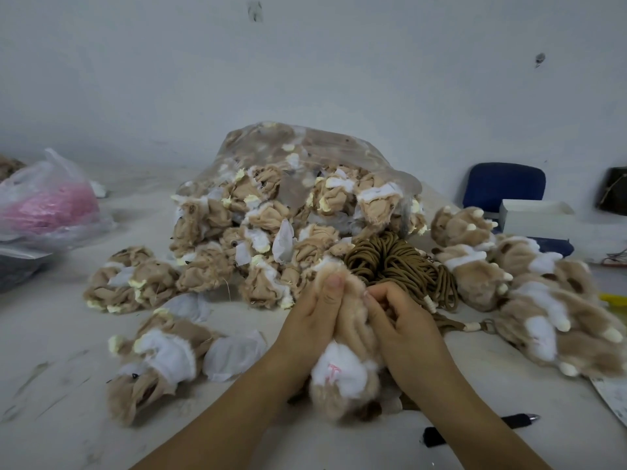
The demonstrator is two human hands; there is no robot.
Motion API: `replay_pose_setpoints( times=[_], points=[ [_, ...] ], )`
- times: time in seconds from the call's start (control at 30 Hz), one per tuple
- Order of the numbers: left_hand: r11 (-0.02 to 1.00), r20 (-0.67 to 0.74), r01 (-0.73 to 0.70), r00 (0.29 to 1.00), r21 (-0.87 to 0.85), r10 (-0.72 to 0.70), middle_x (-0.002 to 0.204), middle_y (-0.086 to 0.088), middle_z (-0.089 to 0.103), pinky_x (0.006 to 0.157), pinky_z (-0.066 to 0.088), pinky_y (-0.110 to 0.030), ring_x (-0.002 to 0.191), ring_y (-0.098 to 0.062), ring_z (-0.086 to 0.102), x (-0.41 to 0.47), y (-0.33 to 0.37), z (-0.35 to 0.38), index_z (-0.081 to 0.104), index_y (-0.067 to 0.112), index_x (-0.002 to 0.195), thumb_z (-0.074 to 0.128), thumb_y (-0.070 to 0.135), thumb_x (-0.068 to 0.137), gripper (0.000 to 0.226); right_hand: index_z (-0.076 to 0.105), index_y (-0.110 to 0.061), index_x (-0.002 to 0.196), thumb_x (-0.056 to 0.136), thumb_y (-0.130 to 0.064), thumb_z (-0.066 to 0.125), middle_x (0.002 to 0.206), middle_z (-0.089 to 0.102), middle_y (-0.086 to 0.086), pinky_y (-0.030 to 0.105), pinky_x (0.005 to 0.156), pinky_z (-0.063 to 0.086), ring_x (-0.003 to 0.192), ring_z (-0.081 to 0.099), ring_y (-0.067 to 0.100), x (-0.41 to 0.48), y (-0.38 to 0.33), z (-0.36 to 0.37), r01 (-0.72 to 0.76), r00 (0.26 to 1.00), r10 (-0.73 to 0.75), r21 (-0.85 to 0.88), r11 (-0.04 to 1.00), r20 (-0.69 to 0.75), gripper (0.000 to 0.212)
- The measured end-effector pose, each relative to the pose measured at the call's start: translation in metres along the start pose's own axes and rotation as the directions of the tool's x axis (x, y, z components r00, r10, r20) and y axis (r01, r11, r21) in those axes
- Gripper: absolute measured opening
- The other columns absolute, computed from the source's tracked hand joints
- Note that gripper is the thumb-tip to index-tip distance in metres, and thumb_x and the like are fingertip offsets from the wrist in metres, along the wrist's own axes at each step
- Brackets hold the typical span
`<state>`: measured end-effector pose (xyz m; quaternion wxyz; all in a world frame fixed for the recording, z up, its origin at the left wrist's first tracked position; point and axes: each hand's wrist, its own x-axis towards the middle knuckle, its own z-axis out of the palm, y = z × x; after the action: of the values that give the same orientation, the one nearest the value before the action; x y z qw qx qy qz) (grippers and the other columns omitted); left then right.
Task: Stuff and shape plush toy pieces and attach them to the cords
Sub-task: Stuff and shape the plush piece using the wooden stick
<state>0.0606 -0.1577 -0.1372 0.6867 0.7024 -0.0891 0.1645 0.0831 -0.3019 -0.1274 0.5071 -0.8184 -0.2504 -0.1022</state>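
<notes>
Both my hands hold one tan and white plush toy piece [342,371] over the table, near its front. My left hand [314,320] grips its left side with the thumb up along the fur. My right hand [397,317] has its fingers curled into the piece's upper end. Just behind my hands lies a bundle of brown cords [393,262] with small white beads. Inside-out unstuffed plush pieces [258,239] spill from a clear plastic bag [305,147]. A pile of turned furry plush pieces [529,286] lies at the right.
Loose inside-out pieces [152,361] lie at the front left on the white table [54,334]. A plastic bag with pink material [47,205] sits far left. A black pen [481,429] lies at the front right. A blue chair [505,181] and white box [532,215] stand behind.
</notes>
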Motion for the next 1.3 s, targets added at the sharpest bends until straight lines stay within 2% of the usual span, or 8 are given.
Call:
replay_pose_setpoints(
  times=[0.1, 0.3, 0.6, 0.83, 0.97, 1.07, 1.17, 1.3],
  points=[
    [0.997, 0.014, 0.072, 0.997, 0.022, -0.072, 0.084, -0.011, 0.072, 0.086, 0.056, -0.052, 0.088, -0.028, 0.07, -0.001, -0.007, 0.007, 0.068, 0.02, 0.084, 0.031, 0.088, 0.079, 0.077, 0.056, -0.046, 0.083, 0.095, -0.035, 0.05, 0.077, 0.065, -0.019, 0.014, 0.056, 0.045, 0.066, 0.059, -0.004, 0.0, 0.0, 0.003, -0.04, 0.999, 0.04, 0.15, 0.988, 0.001, 0.017],
    [0.983, -0.047, 0.177, 0.983, -0.041, -0.179, 0.107, -0.006, 0.074, 0.103, 0.048, -0.05, 0.11, -0.019, 0.066, -0.003, -0.015, 0.011, 0.072, 0.031, 0.103, 0.029, 0.095, 0.072, 0.084, 0.054, -0.045, 0.084, 0.093, -0.032, 0.053, 0.076, 0.062, -0.016, 0.014, 0.055, 0.044, 0.065, 0.056, -0.001, 0.0, 0.002, 0.005, -0.063, 0.998, 0.068, 0.229, 0.971, -0.013, 0.017],
    [0.986, -0.158, 0.15, 0.974, -0.074, -0.16, 0.127, -0.005, 0.067, 0.113, 0.04, -0.046, 0.125, -0.018, 0.057, -0.002, -0.008, 0.003, 0.066, 0.018, 0.123, 0.029, 0.072, 0.084, 0.077, 0.064, -0.029, 0.089, 0.091, -0.046, 0.038, 0.08, 0.052, -0.02, 0.015, 0.06, 0.036, 0.08, 0.043, 0.001, 0.004, 0.005, -0.013, 0.227, 0.964, -0.264, -0.495, 0.839, -0.005, 0.032],
    [1.0, -0.117, 0.009, 0.993, -0.016, -0.011, 0.118, 0.013, 0.07, 0.106, 0.043, -0.023, 0.119, -0.002, 0.059, -0.001, 0.0, 0.01, 0.068, 0.033, 0.114, 0.022, 0.07, 0.089, 0.064, 0.062, -0.025, 0.09, 0.093, -0.039, 0.034, 0.081, 0.051, -0.022, 0.013, 0.06, 0.034, 0.078, 0.043, -0.001, 0.003, 0.003, -0.007, 0.241, 0.959, -0.283, -0.446, 0.862, -0.028, 0.032],
    [1.0, -0.211, 0.019, 0.977, -0.009, -0.02, 0.119, -0.003, 0.069, 0.104, 0.046, -0.033, 0.118, -0.02, 0.061, -0.004, -0.007, 0.018, 0.065, 0.015, 0.121, 0.028, 0.075, 0.079, 0.082, 0.05, -0.031, 0.089, 0.096, -0.032, 0.034, 0.077, 0.051, -0.021, 0.021, 0.063, 0.04, 0.075, 0.05, -0.003, -0.003, 0.004, 0.007, 0.086, 0.989, -0.116, -0.28, 0.956, -0.093, 0.017],
    [0.996, -0.243, 0.041, 0.97, 0.083, -0.019, 0.131, -0.009, 0.062, 0.094, 0.042, -0.016, 0.123, -0.02, 0.057, -0.006, -0.01, 0.024, 0.058, 0.009, 0.131, 0.029, 0.067, 0.078, 0.084, 0.046, -0.031, 0.086, 0.097, -0.026, 0.041, 0.076, 0.053, -0.016, 0.032, 0.064, 0.043, 0.072, 0.051, 0.004, -0.005, 0.001, 0.011, 0.036, 0.991, -0.068, -0.259, 0.965, -0.113, 0.012],
    [0.999, -0.257, 0.023, 0.966, 0.042, -0.011, 0.114, 0.009, 0.066, 0.085, 0.041, -0.003, 0.105, 0.006, 0.061, -0.006, -0.011, 0.027, 0.062, 0.024, 0.117, 0.032, 0.063, 0.08, 0.062, 0.045, -0.032, 0.087, 0.097, -0.024, 0.042, 0.075, 0.051, -0.018, 0.028, 0.063, 0.041, 0.071, 0.049, 0.004, -0.006, 0.002, 0.012, 0.032, 0.989, -0.073, -0.29, 0.956, -0.129, 0.013],
    [0.995, -0.246, 0.002, 0.969, 0.1, 0.022, 0.091, 0.017, 0.07, 0.083, 0.048, -0.012, 0.094, -0.001, 0.064, -0.004, -0.017, 0.021, 0.066, 0.03, 0.101, 0.033, 0.059, 0.088, 0.046, 0.049, -0.032, 0.095, 0.097, -0.029, 0.041, 0.077, 0.047, -0.023, 0.019, 0.06, 0.036, 0.073, 0.047, 0.0, -0.006, 0.009, 0.01, 0.042, 0.992, -0.08, -0.345, 0.938, -0.095, 0.009]
  ],
)
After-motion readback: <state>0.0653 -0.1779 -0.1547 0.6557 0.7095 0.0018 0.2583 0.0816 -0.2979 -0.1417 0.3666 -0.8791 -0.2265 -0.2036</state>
